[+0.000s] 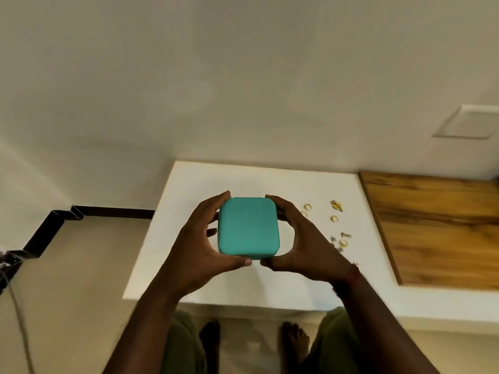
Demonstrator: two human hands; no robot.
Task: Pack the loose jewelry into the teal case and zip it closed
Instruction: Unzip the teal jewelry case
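Note:
A square teal case (248,228) with rounded corners is closed and held over the white table (194,279). My left hand (199,247) grips its left side and my right hand (305,244) grips its right side, thumbs under the near edge. Loose jewelry lies on the table to the right of the case: gold rings (307,207), (334,218), (343,242), a gold cluster piece (336,205) and small silver pieces (345,235). Some small pieces are partly hidden behind my right hand.
A wooden surface (437,228) adjoins the white table on the right. A pale wall rises behind the table. My bare feet (295,338) show on the floor below the table's near edge. A dark floor trim (54,225) runs at the left.

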